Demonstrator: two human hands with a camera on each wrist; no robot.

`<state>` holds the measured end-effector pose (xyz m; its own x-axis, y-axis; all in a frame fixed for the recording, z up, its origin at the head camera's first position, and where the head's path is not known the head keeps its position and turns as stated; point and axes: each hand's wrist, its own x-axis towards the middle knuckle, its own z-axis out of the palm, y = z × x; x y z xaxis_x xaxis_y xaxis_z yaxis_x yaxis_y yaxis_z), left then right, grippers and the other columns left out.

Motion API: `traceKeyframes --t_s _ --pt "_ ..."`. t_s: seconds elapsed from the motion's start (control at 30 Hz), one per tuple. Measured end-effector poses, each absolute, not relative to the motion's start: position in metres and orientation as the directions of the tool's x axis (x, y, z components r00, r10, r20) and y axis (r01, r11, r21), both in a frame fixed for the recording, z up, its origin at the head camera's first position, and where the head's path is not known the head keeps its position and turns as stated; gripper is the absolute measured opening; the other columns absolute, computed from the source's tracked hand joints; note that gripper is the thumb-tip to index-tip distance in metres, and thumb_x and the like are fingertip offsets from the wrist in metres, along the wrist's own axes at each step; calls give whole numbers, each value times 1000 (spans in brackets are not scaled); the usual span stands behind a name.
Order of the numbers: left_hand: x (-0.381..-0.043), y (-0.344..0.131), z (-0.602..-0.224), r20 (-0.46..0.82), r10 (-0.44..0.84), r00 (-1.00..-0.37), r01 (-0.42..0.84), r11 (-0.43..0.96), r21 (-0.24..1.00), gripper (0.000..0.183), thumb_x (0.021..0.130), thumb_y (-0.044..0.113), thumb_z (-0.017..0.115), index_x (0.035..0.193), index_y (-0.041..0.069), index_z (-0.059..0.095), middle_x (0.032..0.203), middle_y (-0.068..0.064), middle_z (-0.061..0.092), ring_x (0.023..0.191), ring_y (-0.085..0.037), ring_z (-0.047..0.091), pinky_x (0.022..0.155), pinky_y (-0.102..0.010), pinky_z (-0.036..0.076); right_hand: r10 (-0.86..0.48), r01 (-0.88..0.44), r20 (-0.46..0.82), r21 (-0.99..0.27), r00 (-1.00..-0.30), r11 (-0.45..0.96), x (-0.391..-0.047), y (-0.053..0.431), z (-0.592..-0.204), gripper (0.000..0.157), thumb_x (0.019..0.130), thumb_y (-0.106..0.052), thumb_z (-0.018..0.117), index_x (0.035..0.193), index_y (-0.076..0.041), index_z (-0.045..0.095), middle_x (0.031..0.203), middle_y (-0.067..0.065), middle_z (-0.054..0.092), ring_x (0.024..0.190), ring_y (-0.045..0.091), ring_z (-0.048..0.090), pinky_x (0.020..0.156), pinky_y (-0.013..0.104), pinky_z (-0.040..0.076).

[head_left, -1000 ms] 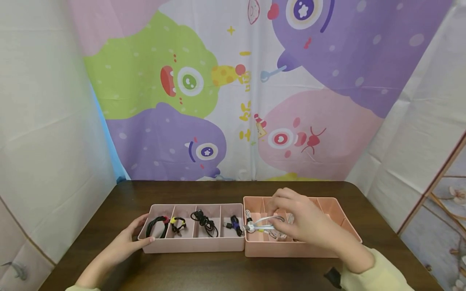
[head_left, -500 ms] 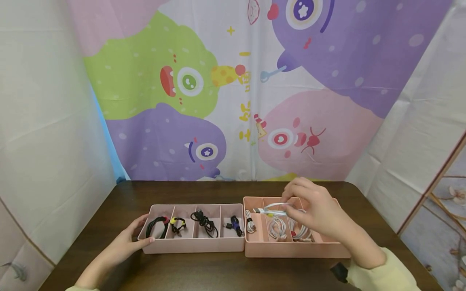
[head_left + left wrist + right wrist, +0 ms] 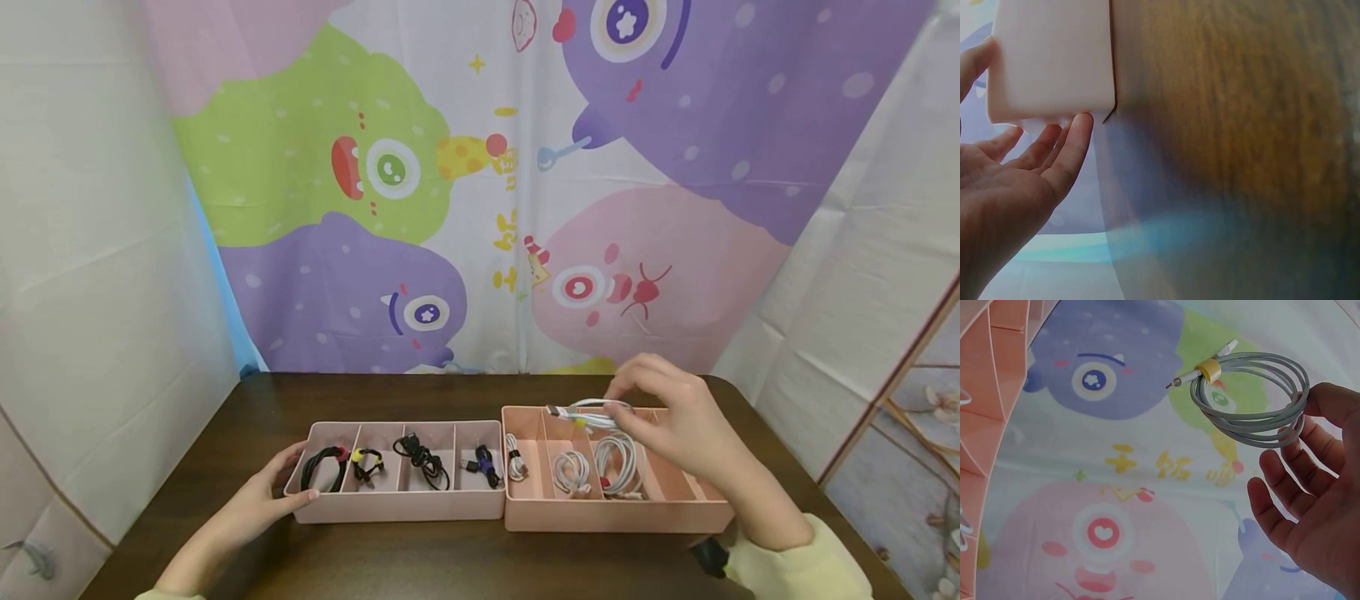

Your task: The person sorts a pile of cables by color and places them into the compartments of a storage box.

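In the head view my right hand (image 3: pixel 671 421) is raised over the back of the peach divided box (image 3: pixel 600 517). Its thumb and finger pinch a coiled white cable (image 3: pixel 1254 415) bound with a yellow tie (image 3: pixel 1209 371); two connector ends stick out of the coil. The other fingers of my right hand (image 3: pixel 1310 487) are loosely bent. My left hand (image 3: pixel 258 493) rests at the left end of the pale pink divided box (image 3: pixel 397 505). In the left wrist view my left hand (image 3: pixel 1022 169) touches the box end with extended fingertips, its thumb at the upper edge.
Black cables lie in the pale pink box, such as one with a red tie (image 3: pixel 322 468) and one with a purple tie (image 3: pixel 483 463). White cables (image 3: pixel 572 472) lie in the peach box, standing to its right. A printed curtain (image 3: pixel 480 317) hangs behind the dark table (image 3: pixel 405 558).
My right hand has lifted the white cable and moved right and back, uncovering the coils in the peach box. My left hand has stayed in place.
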<state>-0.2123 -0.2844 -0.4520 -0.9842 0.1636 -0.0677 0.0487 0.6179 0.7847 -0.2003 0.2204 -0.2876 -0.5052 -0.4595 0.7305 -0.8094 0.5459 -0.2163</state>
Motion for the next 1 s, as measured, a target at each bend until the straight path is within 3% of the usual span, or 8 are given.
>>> traceKeyframes --t_s 0.3,1.0 --pt "-212 -285 -452 -54 171 -984 63 616 785 80 88 32 65 147 5 18 145 -32 27 126 -52 35 89 -59 43 -361 -776 784 -229 -505 588 -205 234 -295 31 68 3 79 84 -19 66 89 -11 62 83 1 56 77 12 44" --pt "-213 -284 -454 -60 163 -985 55 620 783 81 88 31 66 147 4 18 145 -32 28 126 -52 35 91 -61 40 -170 -663 804 -327 -570 674 -217 267 -315 24 70 5 78 79 -15 67 82 -8 62 75 4 54 70 6 39"
